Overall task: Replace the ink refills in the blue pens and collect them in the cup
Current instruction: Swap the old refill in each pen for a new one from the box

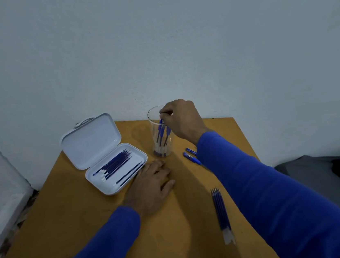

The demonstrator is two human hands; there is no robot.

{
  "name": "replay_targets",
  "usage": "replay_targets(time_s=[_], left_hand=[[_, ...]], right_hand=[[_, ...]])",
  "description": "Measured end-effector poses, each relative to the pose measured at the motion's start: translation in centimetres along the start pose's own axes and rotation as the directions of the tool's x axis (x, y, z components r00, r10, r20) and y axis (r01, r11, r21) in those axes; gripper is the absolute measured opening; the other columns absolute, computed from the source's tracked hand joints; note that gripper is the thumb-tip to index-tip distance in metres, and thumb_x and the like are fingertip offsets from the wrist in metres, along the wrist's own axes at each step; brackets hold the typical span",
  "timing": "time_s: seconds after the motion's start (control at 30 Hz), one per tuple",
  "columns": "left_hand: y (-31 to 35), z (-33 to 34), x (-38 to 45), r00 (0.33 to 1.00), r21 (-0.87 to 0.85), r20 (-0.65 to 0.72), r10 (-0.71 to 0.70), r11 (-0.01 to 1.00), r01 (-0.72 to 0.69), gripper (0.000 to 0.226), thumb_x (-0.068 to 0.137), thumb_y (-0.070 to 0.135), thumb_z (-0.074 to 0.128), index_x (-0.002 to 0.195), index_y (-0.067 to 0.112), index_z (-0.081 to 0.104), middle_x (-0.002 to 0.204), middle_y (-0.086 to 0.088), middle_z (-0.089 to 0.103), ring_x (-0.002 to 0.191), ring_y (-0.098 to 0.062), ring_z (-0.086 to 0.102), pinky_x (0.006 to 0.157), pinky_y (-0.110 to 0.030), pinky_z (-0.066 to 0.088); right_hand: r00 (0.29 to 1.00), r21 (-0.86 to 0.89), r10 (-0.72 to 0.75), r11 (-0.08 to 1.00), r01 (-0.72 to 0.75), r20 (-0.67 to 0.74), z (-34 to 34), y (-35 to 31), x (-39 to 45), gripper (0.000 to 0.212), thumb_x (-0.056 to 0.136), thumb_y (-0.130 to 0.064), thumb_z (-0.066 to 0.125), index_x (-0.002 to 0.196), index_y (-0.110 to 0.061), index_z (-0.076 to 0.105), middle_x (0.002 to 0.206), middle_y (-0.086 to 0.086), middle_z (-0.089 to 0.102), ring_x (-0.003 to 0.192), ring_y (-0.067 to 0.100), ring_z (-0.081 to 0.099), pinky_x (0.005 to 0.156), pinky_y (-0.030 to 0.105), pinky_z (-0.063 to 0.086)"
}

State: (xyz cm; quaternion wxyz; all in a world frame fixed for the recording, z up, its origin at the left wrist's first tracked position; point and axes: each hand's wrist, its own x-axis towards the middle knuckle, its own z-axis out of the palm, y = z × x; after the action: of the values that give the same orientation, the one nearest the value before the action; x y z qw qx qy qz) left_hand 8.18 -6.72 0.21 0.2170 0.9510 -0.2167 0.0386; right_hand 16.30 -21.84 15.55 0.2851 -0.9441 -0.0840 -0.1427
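Over the clear cup point(161, 137) at the middle of the frame, right hand point(182, 120) poised with fingers point(166, 111) curled and pinching the top of a blue pen point(161, 127) that already reaches down inside the rim. Several pens standing in that cup, tips down, leaning against the wall. Below and left of it, left hand point(152, 181) lying flat on the table point(91, 224), fingers relaxed and straight, holding nothing, just beside the open white case point(103, 154) with its row of fresh refills point(115, 164). To the right of the cup, 2 more blue pens point(191, 155) on the table, partly hidden behind the right sleeve, probably awaiting their turn. Lower right, a bundle of loose refills point(221, 210) lying together, likely the spent ones, though that cannot be told for certain. For the step in hand: best to lower the pen until its tip meets the cup's bottom or the other pens, then ease the pinch open rather than dropping from height, since a light, tall cup crowded on one side could tip. Worth keeping the wrist clear of the rim on the way out, and perhaps bringing the left hand up to steady the base. Afterwards, likely on to the 2 remaining pens.
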Motion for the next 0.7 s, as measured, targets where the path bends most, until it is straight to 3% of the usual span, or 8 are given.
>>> replay_targets(time_s=[0.13, 0.23, 0.37, 0.47, 0.6, 0.7], left_hand=[[-0.1, 0.0, 0.0, 1.000, -0.005, -0.016, 0.022, 1.000, -0.022, 0.053, 0.100, 0.054, 0.046, 0.145, 0.027, 0.053, 0.158, 0.009, 0.035, 0.144, -0.012, 0.029, 0.121, -0.037, 0.026], [0.0, -0.1, 0.0, 0.999, -0.006, -0.020, 0.031, 0.999, -0.031, 0.051, 0.100, 0.052, 0.048, 0.141, 0.024, 0.057, 0.155, 0.007, 0.038, 0.142, -0.014, 0.032, 0.120, -0.036, 0.027], [0.1, -0.2, -0.1, 1.000, 0.013, -0.007, 0.007, 1.000, -0.007, 0.051, 0.100, 0.054, 0.046, 0.142, 0.027, 0.055, 0.156, 0.009, 0.036, 0.143, -0.012, 0.030, 0.121, -0.036, 0.025], [0.2, -0.4, -0.1, 1.000, 0.011, 0.003, -0.002, 1.000, 0.002, 0.051, 0.101, 0.053, 0.045, 0.144, 0.028, 0.053, 0.158, 0.009, 0.035, 0.145, -0.012, 0.029, 0.122, -0.036, 0.025], [0.4, -0.6, -0.1, 1.000, 0.018, 0.018, -0.021, 1.000, 0.020, 0.052, 0.101, 0.054, 0.044, 0.146, 0.030, 0.050, 0.159, 0.010, 0.033, 0.146, -0.011, 0.026, 0.122, -0.035, 0.023], [0.5, -0.7, -0.1, 1.000, 0.017, 0.020, -0.023, 1.000, 0.023, 0.052, 0.101, 0.055, 0.044, 0.146, 0.030, 0.051, 0.159, 0.010, 0.034, 0.146, -0.011, 0.028, 0.122, -0.037, 0.026]], right_hand=[[0.984, 0.047, -0.007, 0.999, 0.015, -0.175, -1.7, 1.0, -1.8, 0.018, 0.100, -0.016, 0.060, 0.104, -0.011, 0.077, 0.101, -0.001, 0.075, 0.086, 0.009, 0.061, 0.074, 0.017, 0.044], [0.971, 0.033, 0.084, 0.996, -0.079, -0.222, -2.1, 3.0, -3.8, 0.016, 0.098, -0.014, 0.059, 0.098, -0.011, 0.075, 0.091, -0.001, 0.073, 0.079, 0.010, 0.061, 0.066, 0.012, 0.044], [0.964, -0.093, 0.261, 0.960, -0.264, -0.038, -0.7, 6.5, -6.8, 0.015, 0.097, -0.010, 0.058, 0.097, -0.012, 0.073, 0.091, 0.005, 0.072, 0.080, 0.017, 0.065, 0.074, 0.036, 0.061], [0.920, -0.284, 0.357, 0.910, -0.303, 0.163, 0.2, 8.6, -8.6, 0.018, 0.097, -0.011, 0.059, 0.109, -0.014, 0.072, 0.103, 0.008, 0.071, 0.092, 0.023, 0.065, 0.082, 0.038, 0.058], [0.855, -0.404, 0.403, 0.877, -0.260, 0.326, 1.6, 10.5, -9.0, 0.019, 0.099, -0.016, 0.060, 0.116, -0.014, 0.068, 0.108, 0.010, 0.069, 0.098, 0.025, 0.066, 0.089, 0.038, 0.056], [0.854, -0.426, 0.430, 0.858, -0.285, 0.293, 2.6, 11.2, -9.1, 0.014, 0.100, -0.019, 0.060, 0.111, -0.015, 0.069, 0.098, 0.006, 0.068, 0.088, 0.019, 0.065, 0.079, 0.031, 0.054]])
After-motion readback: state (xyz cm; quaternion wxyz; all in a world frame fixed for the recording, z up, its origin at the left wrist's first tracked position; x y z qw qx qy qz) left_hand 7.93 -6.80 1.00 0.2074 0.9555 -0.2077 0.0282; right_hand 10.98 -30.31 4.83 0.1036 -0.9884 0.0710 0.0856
